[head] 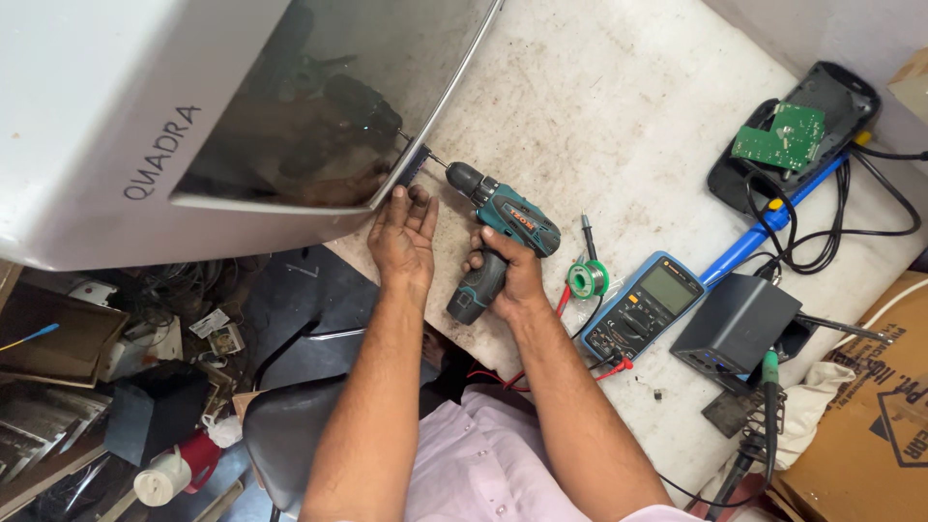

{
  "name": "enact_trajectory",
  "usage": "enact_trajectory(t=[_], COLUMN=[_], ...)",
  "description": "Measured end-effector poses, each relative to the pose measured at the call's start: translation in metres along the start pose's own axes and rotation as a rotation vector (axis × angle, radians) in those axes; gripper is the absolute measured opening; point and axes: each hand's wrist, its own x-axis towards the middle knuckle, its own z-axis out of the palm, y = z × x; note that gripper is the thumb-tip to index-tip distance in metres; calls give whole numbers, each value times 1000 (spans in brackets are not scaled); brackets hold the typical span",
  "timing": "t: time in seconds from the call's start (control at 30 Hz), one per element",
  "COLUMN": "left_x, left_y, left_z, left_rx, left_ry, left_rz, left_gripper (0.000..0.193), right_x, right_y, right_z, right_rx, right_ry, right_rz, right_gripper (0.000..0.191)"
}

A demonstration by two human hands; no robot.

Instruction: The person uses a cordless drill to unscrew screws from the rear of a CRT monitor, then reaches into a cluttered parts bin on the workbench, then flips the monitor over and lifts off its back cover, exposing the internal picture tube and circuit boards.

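A pale pink shirt (483, 464) is seen lowest in the view, nearest the camera, and from it both forearms are stretched forward over the stained white workbench (619, 106).

The right hand (507, 275) is clenched around the grip of a teal and black cordless drill (498, 237). The drill's body is tilted, with the battery foot toward the person and the chuck aimed up and to the left. Its long axis runs from the hand toward the lower corner of a large white appliance housing (87, 116) with a dark glossy front panel (329, 106). The bit is laid against a small dark bracket (414, 164) at that corner, so the work point lies just beyond and to the left of the right hand.

The left hand (401, 232) is pressed flat and open-fingered against the underside of the housing's edge, directly beneath the bracket; nothing is grasped by it. It is the nearer of the two hands to the bracket, while the right hand is kept a drill's length back along the same line.

To the right of the drill, a green solder spool (587, 279), a blue multimeter (643, 304) with red and black leads, a dark box-shaped unit (735, 324) and a green circuit board (779, 137) on a black casing are laid out on the bench. A cluttered floor is visible at lower left.
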Motion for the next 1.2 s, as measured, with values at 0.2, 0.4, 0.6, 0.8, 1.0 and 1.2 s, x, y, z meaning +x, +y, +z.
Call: enact_trajectory(t=[0.2, 0.4, 0.6, 0.8, 1.0, 1.2], left_x=[3, 6, 8, 7, 5, 3], left_y=[2, 3, 4, 5, 8, 8], left_z=[0, -1, -1, -1, 3, 4], left_rx=[-12, -31, -35, -36, -44, -41], left_ry=[43, 46, 37, 40, 22, 23], left_rz=[-7, -21, -24, -33, -37, -47], left_gripper=[20, 23, 27, 30, 30, 26], right_x=[1, 2, 2, 2, 1, 3], right_y=[-1, 0, -1, 0, -2, -1], right_z=[4, 6, 7, 6, 8, 7], right_rx=[-44, -32, -52, -46, -55, -46], right_ry=[60, 20, 51, 47, 41, 77], right_rz=[4, -18, -19, -10, 2, 6], right_gripper=[40, 40, 40, 40, 41, 41])
